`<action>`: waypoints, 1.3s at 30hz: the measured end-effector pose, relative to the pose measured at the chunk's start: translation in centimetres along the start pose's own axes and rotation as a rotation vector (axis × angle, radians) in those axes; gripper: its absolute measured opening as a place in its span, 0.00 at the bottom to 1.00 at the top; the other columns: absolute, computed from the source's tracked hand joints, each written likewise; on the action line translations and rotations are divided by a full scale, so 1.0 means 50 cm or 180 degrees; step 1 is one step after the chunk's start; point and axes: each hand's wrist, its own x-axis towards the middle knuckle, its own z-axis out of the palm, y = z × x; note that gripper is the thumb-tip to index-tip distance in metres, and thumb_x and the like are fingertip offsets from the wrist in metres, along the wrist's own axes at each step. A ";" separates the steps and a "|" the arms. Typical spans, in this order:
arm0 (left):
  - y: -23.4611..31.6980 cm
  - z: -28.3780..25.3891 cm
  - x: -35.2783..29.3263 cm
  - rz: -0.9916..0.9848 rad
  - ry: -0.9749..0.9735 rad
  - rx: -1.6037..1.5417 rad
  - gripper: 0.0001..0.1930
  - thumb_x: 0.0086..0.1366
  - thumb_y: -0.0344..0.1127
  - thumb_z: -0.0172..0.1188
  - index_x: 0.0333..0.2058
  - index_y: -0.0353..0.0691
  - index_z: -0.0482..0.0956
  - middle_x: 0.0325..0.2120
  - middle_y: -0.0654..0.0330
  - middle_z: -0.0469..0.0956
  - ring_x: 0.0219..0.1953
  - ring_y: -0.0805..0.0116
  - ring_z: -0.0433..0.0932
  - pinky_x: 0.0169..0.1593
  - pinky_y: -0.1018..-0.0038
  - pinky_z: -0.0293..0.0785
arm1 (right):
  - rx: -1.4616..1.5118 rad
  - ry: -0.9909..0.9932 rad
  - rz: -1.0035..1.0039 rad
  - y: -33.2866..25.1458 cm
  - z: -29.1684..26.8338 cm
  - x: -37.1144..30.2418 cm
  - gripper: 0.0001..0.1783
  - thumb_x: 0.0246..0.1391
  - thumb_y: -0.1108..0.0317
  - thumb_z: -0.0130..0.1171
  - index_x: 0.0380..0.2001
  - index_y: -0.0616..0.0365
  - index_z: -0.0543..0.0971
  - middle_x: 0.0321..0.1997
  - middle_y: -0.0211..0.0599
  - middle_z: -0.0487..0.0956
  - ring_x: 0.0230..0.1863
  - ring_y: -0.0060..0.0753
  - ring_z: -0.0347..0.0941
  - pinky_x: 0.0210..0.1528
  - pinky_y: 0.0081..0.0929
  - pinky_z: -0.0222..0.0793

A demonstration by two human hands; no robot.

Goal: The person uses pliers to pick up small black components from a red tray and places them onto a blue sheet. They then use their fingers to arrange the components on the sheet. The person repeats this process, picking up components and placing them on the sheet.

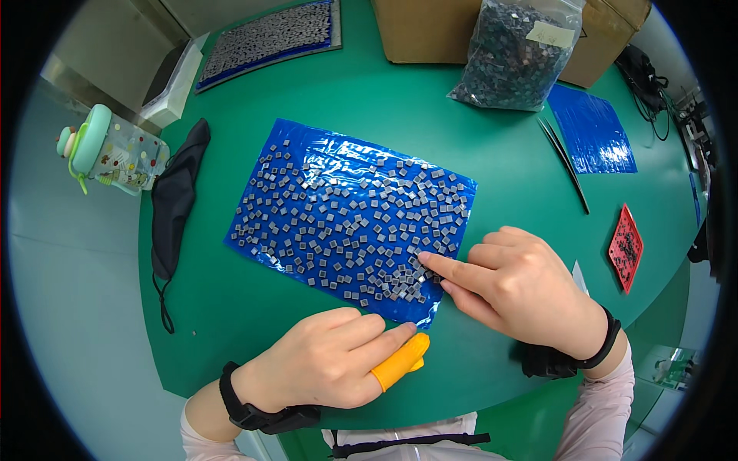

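A blue plastic sheet (307,137), its surface scattered with small grey square pieces (355,223), lies tilted on the green table. My right hand (523,288) reaches over the sheet's right side. Its index fingertip touches the pieces near the lower right, the thumb is stretched out just below, and the other fingers are curled. At the sheet's lower corner is my left hand (330,357), index finger extended with its tip on the sheet's edge. A yellow finger cot (401,363) covers the left thumb, which is apart from the index tip. I see nothing pinched in either hand.
Right of the sheet lie tweezers (567,165), another blue sheet (592,129) and a red tray (626,250) of dark bits. Behind are a bag of pieces (515,61), cardboard box (419,31) and piece-covered panel (269,38). A black mask (175,203) and bottle (127,150) stand left.
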 end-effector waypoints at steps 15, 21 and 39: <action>0.001 0.002 0.002 0.0060 0.0017 0.0025 0.09 0.47 0.30 0.69 0.28 0.33 0.84 0.37 0.57 0.81 0.27 0.75 0.72 0.25 0.80 0.65 | -0.0057 -0.0026 -0.0024 0.003 0.007 -0.001 0.19 0.51 0.66 0.64 0.47 0.59 0.82 0.17 0.28 0.73 0.23 0.29 0.72 0.32 0.27 0.69; 0.002 0.002 0.001 0.0024 0.0026 0.0007 0.09 0.47 0.30 0.68 0.29 0.33 0.84 0.36 0.58 0.81 0.27 0.75 0.72 0.25 0.80 0.64 | -0.0077 -0.0118 -0.0030 0.003 0.007 0.001 0.20 0.51 0.66 0.64 0.48 0.58 0.82 0.17 0.27 0.72 0.22 0.28 0.71 0.31 0.26 0.68; -0.002 0.004 0.005 -0.0652 0.0175 0.0223 0.22 0.45 0.36 0.74 0.42 0.41 0.85 0.36 0.72 0.81 0.22 0.73 0.67 0.25 0.77 0.65 | 0.0032 -0.0144 -0.0111 -0.002 -0.006 0.004 0.20 0.49 0.66 0.64 0.48 0.55 0.82 0.17 0.28 0.73 0.23 0.29 0.72 0.31 0.27 0.69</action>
